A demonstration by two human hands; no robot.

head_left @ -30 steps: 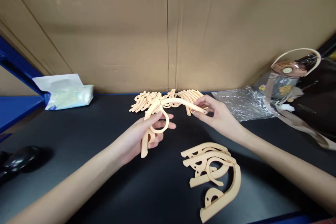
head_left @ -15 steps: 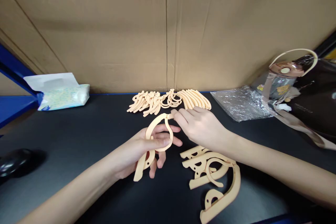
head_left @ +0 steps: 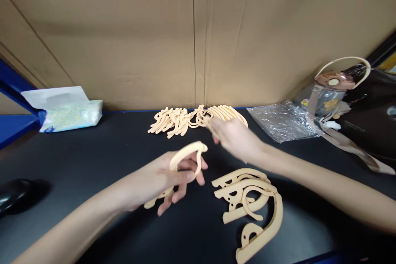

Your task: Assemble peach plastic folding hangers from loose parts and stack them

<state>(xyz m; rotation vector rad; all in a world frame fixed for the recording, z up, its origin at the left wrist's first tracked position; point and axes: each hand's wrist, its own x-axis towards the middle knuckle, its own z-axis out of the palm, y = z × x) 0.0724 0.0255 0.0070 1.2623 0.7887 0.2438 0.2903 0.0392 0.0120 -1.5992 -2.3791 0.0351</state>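
Note:
My left hand (head_left: 173,177) is closed round a partly assembled beige plastic folding hanger (head_left: 185,152), its curved arm uppermost and a thin curved hook below the joint. The thumb presses on the hook, and the hanger's lower end shows under the palm. My right hand (head_left: 236,136), slightly blurred, pinches a beige hanger piece (head_left: 213,130) whose full shape is hidden. It is just in front of a row of curved hanger arms (head_left: 230,113) at the back of the table. Beside that row lie several loose hooks (head_left: 201,117) and a heap of smaller hanger parts (head_left: 171,121).
Several folded hangers (head_left: 253,202) lie on the black table, below my right forearm. A tissue pack (head_left: 72,115) stands at the back left, a black mouse (head_left: 17,194) at the left edge. Clear plastic wrap (head_left: 278,121), a strapped bottle (head_left: 331,95) and a dark bag (head_left: 374,119) are at the right.
My right hand has come away from the hanger's joint and moved back toward the row of arms, with a beige piece in it. My left hand has tilted the hanger and lowered it slightly.

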